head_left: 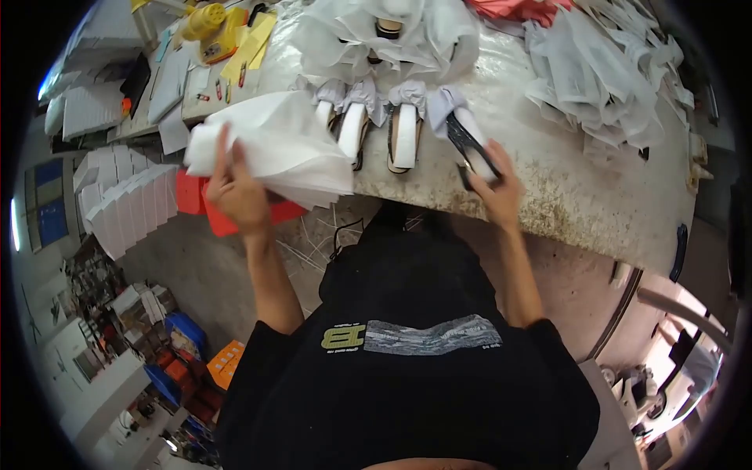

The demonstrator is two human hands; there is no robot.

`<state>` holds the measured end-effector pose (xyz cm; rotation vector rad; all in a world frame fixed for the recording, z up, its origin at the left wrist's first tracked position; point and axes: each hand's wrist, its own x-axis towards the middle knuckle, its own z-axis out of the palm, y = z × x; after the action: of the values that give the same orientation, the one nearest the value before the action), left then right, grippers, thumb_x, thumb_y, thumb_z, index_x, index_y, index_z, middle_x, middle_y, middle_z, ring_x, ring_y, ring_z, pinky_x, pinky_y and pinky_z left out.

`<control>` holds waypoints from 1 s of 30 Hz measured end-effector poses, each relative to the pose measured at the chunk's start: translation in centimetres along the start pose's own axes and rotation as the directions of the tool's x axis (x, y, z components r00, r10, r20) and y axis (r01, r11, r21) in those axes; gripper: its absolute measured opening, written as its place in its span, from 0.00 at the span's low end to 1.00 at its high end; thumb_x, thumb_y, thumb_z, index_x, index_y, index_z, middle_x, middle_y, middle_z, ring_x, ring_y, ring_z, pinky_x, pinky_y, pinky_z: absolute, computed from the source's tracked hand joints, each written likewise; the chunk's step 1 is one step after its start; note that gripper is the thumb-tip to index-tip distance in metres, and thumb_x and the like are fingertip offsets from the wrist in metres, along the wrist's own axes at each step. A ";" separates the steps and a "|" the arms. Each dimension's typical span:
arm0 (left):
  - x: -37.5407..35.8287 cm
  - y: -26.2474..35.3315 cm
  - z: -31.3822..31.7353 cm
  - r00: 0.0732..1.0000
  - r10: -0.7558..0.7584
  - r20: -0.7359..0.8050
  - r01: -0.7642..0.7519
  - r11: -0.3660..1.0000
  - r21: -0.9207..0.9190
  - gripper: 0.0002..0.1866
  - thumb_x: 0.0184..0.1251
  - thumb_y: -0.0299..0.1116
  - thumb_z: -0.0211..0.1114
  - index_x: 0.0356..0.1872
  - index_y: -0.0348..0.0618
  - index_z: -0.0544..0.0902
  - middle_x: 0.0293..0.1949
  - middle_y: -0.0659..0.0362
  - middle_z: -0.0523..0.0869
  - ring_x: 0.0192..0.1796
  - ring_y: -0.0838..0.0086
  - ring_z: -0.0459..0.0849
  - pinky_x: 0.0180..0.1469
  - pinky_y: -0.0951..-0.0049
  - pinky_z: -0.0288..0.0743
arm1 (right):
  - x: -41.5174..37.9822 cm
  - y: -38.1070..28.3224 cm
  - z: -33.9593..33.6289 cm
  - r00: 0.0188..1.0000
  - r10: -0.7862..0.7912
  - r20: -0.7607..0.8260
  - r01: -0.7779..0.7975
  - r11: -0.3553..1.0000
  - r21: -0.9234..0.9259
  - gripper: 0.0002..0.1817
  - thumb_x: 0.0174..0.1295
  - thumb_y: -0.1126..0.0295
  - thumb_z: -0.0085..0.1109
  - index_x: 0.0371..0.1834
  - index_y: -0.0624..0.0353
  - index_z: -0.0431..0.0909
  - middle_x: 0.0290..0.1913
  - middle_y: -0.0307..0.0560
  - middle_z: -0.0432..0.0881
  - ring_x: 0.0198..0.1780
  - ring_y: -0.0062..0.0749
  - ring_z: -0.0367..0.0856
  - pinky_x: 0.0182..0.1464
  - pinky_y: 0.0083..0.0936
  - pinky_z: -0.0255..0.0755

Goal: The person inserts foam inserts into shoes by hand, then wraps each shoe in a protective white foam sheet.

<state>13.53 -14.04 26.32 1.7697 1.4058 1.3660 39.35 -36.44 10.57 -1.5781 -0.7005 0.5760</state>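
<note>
My left hand (239,196) is at the table's left front edge, its fingers closed on a bundle of thin white wrapping paper (294,141) that spreads out to the right. My right hand (501,192) grips a sandal (468,145) by its heel end. That sandal is tilted, with a dark sole side and a pale fabric strap at the far end. Between the hands, several similar sandals stand in a row, among them one sandal (404,137) with a white insole cover and a gathered light strap. The paper partly hides the leftmost sandals.
Translucent wrapping (313,39) with more footwear in it lies at the back. A pile of sheets (595,74) covers the right side. At the far left are a yellow tray (223,43), pens and papers. A red stool (223,219) stands under the left edge.
</note>
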 end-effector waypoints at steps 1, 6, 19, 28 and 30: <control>-0.2 -0.3 0.7 0.995 0.032 0.092 -0.037 0.998 0.051 0.19 0.68 0.17 0.57 0.59 0.36 0.81 0.53 0.53 0.87 0.43 0.79 0.82 0.49 0.81 0.77 | -0.8 -3.2 -2.9 0.988 -0.096 0.123 0.102 0.994 -0.044 0.32 0.44 0.80 0.66 0.59 0.58 0.79 0.69 0.55 0.70 0.66 0.45 0.72 0.62 0.31 0.72; -1.5 0.8 4.1 0.848 0.256 0.464 -0.339 0.935 0.103 0.24 0.58 0.20 0.66 0.58 0.43 0.83 0.47 0.54 0.89 0.30 0.73 0.82 0.35 0.75 0.75 | -2.2 -19.6 -7.3 0.694 -0.264 0.670 0.484 0.860 -0.163 0.37 0.38 0.83 0.67 0.61 0.56 0.78 0.68 0.58 0.71 0.66 0.47 0.73 0.66 0.36 0.70; -4.9 2.8 1.4 0.894 0.197 0.402 -0.234 0.971 0.046 0.16 0.58 0.21 0.69 0.50 0.36 0.86 0.40 0.53 0.91 0.25 0.74 0.84 0.27 0.72 0.76 | 13.9 -3.4 14.1 0.789 -0.610 -0.068 0.515 0.718 -0.467 0.32 0.65 0.68 0.59 0.72 0.61 0.64 0.72 0.56 0.64 0.71 0.49 0.64 0.71 0.43 0.56; -0.8 -3.3 -6.5 0.970 0.101 0.219 -0.108 0.994 0.020 0.16 0.59 0.21 0.70 0.50 0.36 0.86 0.40 0.56 0.91 0.26 0.78 0.81 0.30 0.79 0.75 | 20.1 -2.8 15.2 0.898 -0.408 -0.166 0.284 0.825 -0.489 0.17 0.59 0.68 0.66 0.50 0.62 0.76 0.41 0.49 0.80 0.40 0.41 0.79 0.45 0.32 0.74; -1.6 -3.6 -5.6 0.967 0.134 0.217 -0.142 0.990 0.023 0.18 0.57 0.21 0.72 0.51 0.37 0.86 0.39 0.57 0.91 0.24 0.78 0.80 0.29 0.79 0.75 | 10.3 -9.3 17.4 0.912 -0.281 0.300 0.299 0.954 -0.016 0.14 0.58 0.71 0.68 0.46 0.60 0.78 0.35 0.45 0.80 0.35 0.32 0.79 0.38 0.26 0.73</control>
<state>7.01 -15.33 24.73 2.0066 1.2196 1.1795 32.97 -16.48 17.96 -1.4215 -1.1678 0.5760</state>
